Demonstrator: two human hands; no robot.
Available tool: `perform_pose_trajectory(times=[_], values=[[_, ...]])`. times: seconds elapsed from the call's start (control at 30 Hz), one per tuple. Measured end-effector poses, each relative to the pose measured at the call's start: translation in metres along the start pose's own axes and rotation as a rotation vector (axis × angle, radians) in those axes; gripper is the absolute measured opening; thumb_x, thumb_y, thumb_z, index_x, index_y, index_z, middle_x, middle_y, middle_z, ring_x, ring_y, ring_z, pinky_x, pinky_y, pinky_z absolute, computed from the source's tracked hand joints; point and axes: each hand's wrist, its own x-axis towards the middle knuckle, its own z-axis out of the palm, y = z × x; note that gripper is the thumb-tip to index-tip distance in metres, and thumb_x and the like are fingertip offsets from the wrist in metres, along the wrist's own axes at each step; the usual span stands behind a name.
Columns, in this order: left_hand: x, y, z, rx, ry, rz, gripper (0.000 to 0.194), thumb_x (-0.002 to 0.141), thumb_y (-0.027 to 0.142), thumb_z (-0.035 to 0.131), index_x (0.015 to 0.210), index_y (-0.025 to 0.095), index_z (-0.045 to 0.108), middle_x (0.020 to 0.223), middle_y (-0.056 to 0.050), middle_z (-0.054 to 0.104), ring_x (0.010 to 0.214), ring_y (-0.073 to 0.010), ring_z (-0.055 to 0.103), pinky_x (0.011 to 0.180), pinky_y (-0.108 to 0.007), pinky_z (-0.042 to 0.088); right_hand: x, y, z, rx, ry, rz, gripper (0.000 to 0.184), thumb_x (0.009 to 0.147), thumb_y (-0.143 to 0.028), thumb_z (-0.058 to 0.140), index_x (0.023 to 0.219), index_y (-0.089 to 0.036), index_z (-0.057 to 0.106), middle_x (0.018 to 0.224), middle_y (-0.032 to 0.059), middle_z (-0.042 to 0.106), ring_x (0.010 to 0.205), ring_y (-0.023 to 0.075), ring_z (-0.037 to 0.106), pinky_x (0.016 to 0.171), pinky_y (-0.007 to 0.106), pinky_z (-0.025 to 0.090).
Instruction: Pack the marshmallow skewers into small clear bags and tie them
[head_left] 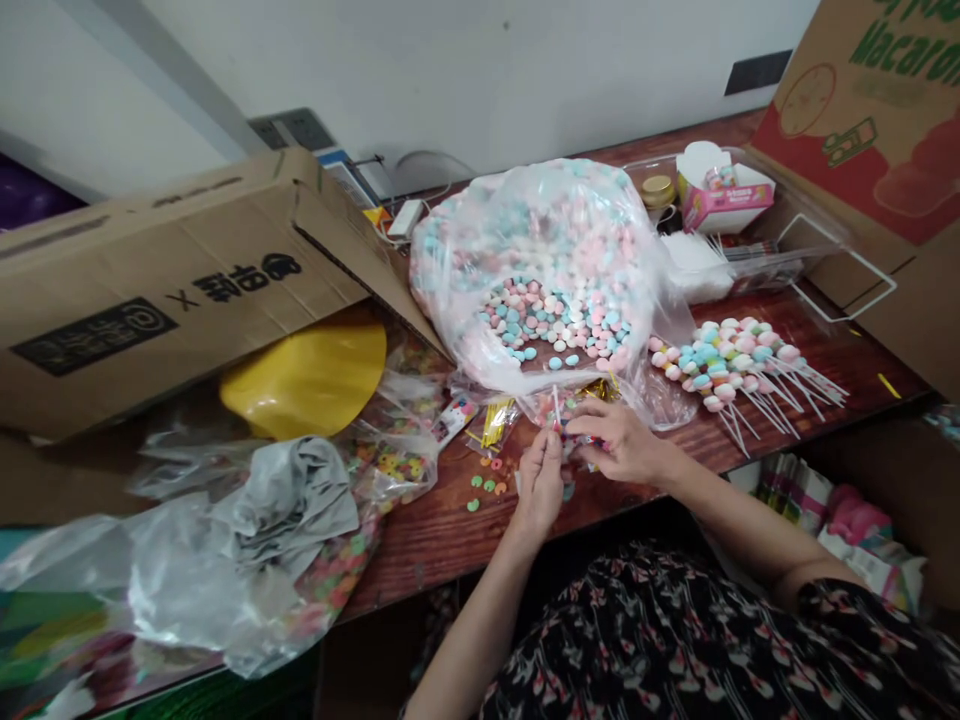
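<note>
At five o'clock, the left hand (541, 478) hides a white stick's (556, 402) lower end. Edges crop a printed carton (881, 130) at two o'clock and a brown box (176, 285) at nine.

Tbl (450, 540): red-brn wood grain | ctr rear: lge clr bag (517, 215), mouth open twd front, pink/blue/wht candies (540, 310) inside | R: pile of candy sticks (731, 360) | behind pile: clr tray (814, 240) w/ assorted stuff | L of ctr: loose grn/orange rings (489, 487), gold-tie pkt (493, 425) nearby | front L: clr ring bag (345, 575)

Glare whitens the clear bag (176, 570); edges look blurred.
</note>
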Motion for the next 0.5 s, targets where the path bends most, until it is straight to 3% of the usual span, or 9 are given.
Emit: perform_pose_trajectory(times=[0.1,0.23,0.33,0.43,0.5], values=[[-0.002,-0.003,-0.002,-0.024,-0.071,0.002,0.053,0.080,0.066,0.058,0.100,0.017,0.067,0.057,0.005,0.048,0.044,-0.0055,0.036,0.039,-0.016,0.031,0.003,0.005,-0.015,0.111,-0.116,0.025,0.011,0.079,-0.009,0.059,0.082,-0.020,0.061,0.091,0.0024,0.056,0.084,0.0149,0.055,0.076,0.029,0.046],[-0.005,-0.004,-0.001,-0.031,-0.110,-0.073,0.056,0.077,0.066,0.061,0.103,0.017,0.068,0.054,0.006,0.045,0.041,-0.0045,0.031,0.036,-0.015,0.026,-0.001,0.007,-0.023,0.457,0.114,0.192,0.025,0.076,-0.022,0.071,0.066,-0.019,0.048,0.079,-0.0008,0.054,0.074,0.0124,0.051,0.068,0.026,0.043],[-0.005,-0.003,0.001,-0.068,-0.047,-0.095,0.056,0.078,0.069,0.057,0.103,0.019,0.066,0.055,0.007,0.045,0.040,-0.0049,0.031,0.035,-0.015,0.026,-0.013,0.006,-0.009,0.589,0.247,0.380,0.021,0.073,-0.028,0.076,0.085,-0.021,0.060,0.079,-0.0025,0.056,0.064,0.0097,0.046,0.058,0.024,0.040],[-0.004,-0.004,0.005,-0.058,0.002,-0.009,0.053,0.081,0.066,0.057,0.104,0.020,0.066,0.062,0.003,0.053,0.048,-0.0073,0.042,0.043,-0.017,0.036,-0.024,0.001,0.019,0.585,0.261,0.524,0.046,0.066,-0.028,0.082,0.107,-0.023,0.063,0.086,-0.0018,0.060,0.063,0.0093,0.048,0.056,0.023,0.040],[-0.004,-0.005,0.008,-0.016,0.007,0.045,0.049,0.082,0.063,0.057,0.104,0.020,0.065,0.071,0.000,0.058,0.060,-0.0102,0.051,0.054,-0.019,0.043,-0.026,-0.002,0.034,0.542,0.303,0.523,0.030,0.069,-0.028,0.079,0.094,-0.020,0.066,0.079,-0.0023,0.059,0.064,0.0101,0.049,0.058,0.023,0.042]])
